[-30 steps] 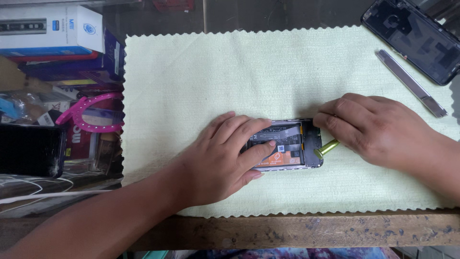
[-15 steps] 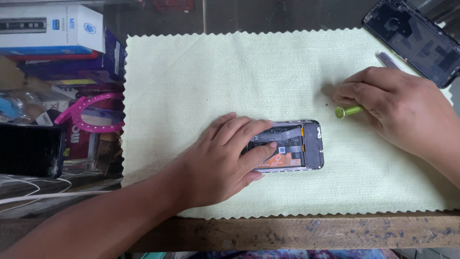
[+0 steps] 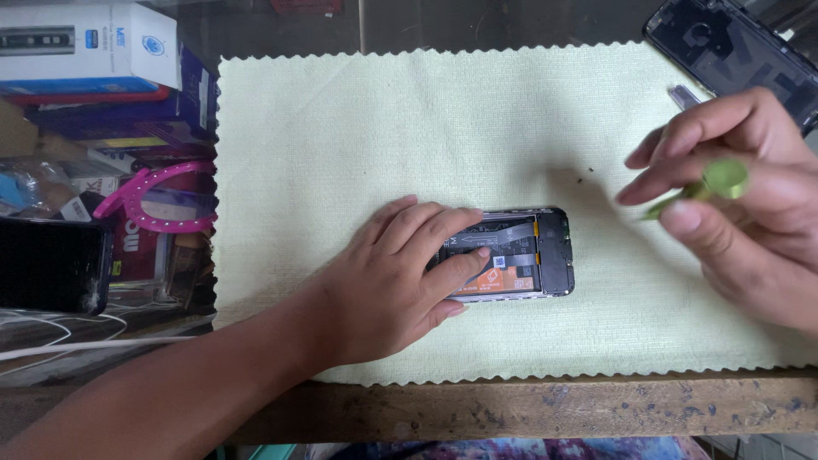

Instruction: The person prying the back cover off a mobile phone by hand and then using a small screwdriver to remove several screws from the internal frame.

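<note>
Left hand (image 3: 383, 285) pressed flat on the opened phone (image 3: 511, 253) at the cloth's (image 3: 341, 128) centre; right hand (image 3: 741, 200) fingers pinched a green screwdriver (image 3: 711, 183) aloft, whose slip could scatter tiny screws.

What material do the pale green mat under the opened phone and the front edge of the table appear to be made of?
The mat looks like soft woven cloth, perhaps microfibre: matte, fine ribbed texture, zigzag-cut edges. The table edge looks like bare, worn wood: brown grain with dark stains and scratches. The left hand presses the opened phone onto the mat.
</note>
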